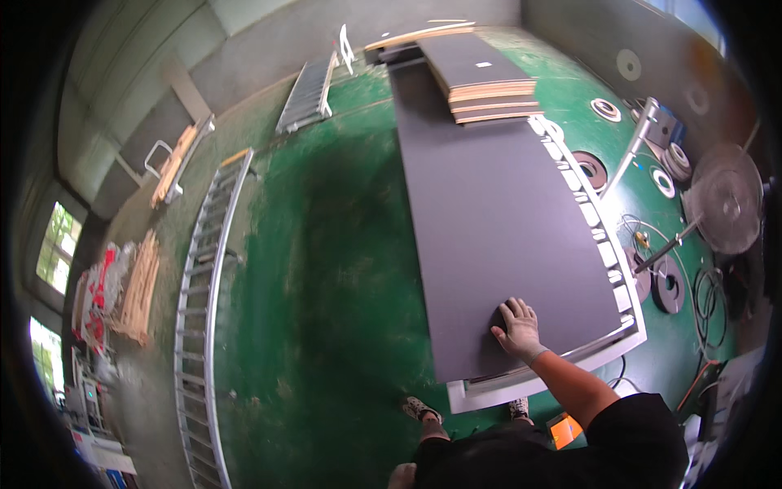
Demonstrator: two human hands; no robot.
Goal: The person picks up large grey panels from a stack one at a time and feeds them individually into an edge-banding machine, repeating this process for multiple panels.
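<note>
My right hand (518, 330), in a pale work glove, lies flat with its fingers stretched out on the near part of a large dark grey board (505, 220). It grasps nothing. The board rests lengthwise on a white-framed table (489, 395), whose rim shows along the near end and right side. At the lower edge, beside my leg, only a small part of my left hand (402, 476) shows; its fingers are hidden. On the board's far end sits a stack of similar boards (494, 102) with light wood-coloured edges.
A long metal roller conveyor (209, 318) runs along the left, with a shorter one (308, 94) farther back. To the right are rolls of edge banding (669, 285), a reel on a stand (725, 200) and loose cables (710, 306) on the green floor. Wooden strips (140, 285) lie far left.
</note>
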